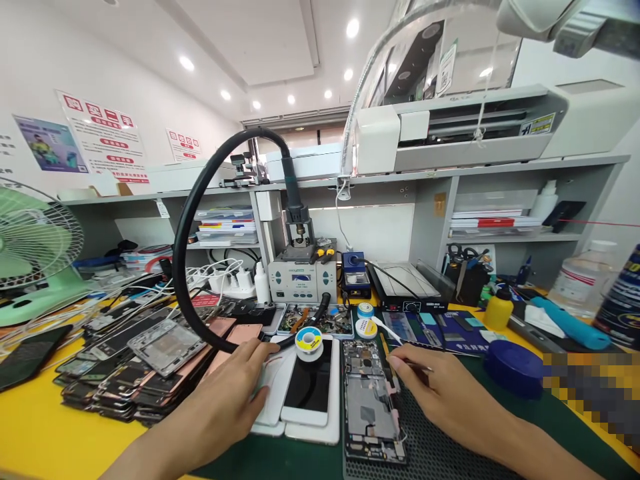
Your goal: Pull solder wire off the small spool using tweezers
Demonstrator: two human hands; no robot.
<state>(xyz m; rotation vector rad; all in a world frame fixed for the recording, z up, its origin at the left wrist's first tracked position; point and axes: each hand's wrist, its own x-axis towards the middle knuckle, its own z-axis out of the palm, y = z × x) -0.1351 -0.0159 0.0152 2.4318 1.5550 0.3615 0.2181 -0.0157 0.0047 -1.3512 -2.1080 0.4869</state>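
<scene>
My left hand (235,393) lies with fingers stretched flat on a white phone panel (273,387), just left of a white phone with a black screen (311,387). A solder spool (309,341) sits at that phone's top edge. My right hand (430,387) pinches thin metal tweezers (419,364), tips near the upper right edge of an opened phone (370,400) showing its boards. The opened phone rests on a dark ribbed mat (430,447).
A pile of phone frames and screens (145,367) fills the left. A rework station (300,277) with a thick black hose (187,247) stands behind. A green fan (35,247) is far left. A blue lid (515,367), yellow bottle (499,308) and shelves lie right.
</scene>
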